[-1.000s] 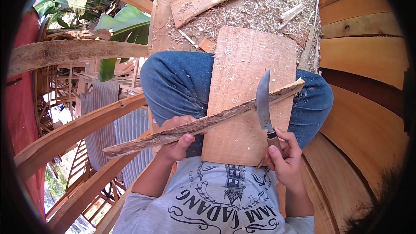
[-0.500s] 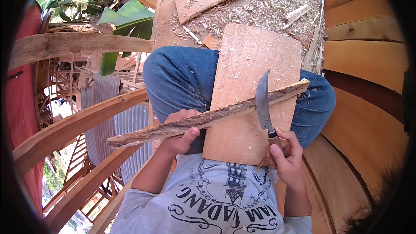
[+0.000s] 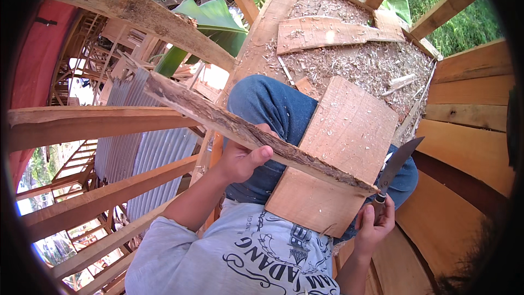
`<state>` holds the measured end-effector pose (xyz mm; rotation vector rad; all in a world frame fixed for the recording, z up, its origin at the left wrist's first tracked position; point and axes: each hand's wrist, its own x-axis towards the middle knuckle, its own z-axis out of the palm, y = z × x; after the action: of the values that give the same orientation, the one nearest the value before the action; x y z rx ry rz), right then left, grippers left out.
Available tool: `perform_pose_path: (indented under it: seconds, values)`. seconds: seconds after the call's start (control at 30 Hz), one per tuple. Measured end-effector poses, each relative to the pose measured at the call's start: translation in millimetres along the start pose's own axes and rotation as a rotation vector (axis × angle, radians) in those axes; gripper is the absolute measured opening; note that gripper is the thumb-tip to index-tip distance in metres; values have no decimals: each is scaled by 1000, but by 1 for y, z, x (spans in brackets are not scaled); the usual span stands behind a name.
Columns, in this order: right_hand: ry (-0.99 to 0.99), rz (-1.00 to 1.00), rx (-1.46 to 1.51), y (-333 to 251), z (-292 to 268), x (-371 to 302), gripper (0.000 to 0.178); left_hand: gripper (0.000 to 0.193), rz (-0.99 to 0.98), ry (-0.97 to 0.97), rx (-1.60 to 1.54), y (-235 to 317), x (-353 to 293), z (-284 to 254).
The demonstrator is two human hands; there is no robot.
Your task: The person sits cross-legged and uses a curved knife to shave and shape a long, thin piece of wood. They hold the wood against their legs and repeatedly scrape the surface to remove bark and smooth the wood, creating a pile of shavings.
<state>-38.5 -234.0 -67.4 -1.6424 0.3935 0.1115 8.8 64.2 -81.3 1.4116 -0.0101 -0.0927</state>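
My left hand is wrapped round a long strip of rough, bark-edged wood near its middle. The strip slants from upper left down to the right, above my lap. In my right hand is a knife with a dark curved blade and a wooden handle, its tip pointing up and to the right. The strip's lower right end is close by the base of the blade; whether they touch I cannot tell. Beneath the strip, a flat wooden board lies across my jeans-clad legs.
Wood shavings cover the floor ahead, with a curved plank lying on them. On the left runs an open rail of wooden beams, with corrugated sheets beyond. A wall of planks stands close on my right.
The strip has swung round: its left end has risen and its right end has dropped toward me. The knife has moved right and down, off the strip's middle. My view has turned too.
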Motion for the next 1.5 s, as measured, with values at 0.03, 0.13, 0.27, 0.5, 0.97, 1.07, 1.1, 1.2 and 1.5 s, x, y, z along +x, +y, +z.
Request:
perform_pose_path:
  seconds: [0.03,0.13,0.27,0.5,0.97,1.07,1.1,1.2,1.5]
  values:
    - [39,15,-18,-3,-1,2,37,31,42,1,-14,3,9,1]
    - [-36,-81,25,-8,2,12,39,31,95,-29,-35,19,30,7]
    - [-201,-77,148,-16,21,17,54,38,130,-115,-24,47,57,33]
    - [-274,43,254,-21,56,17,50,43,1,-250,47,55,86,56]
    - [46,-166,426,-21,78,38,46,55,-390,-491,57,12,5,80]
    - [10,-182,396,-18,78,39,48,45,-529,-485,-288,14,13,78]
    - [-6,-207,383,-17,77,38,48,42,-567,-481,-332,14,15,75]
    - [-42,-346,301,-11,66,39,41,36,-543,-468,-141,22,19,68]
    - [93,-574,-106,0,13,47,26,29,-261,-338,450,24,1,23]
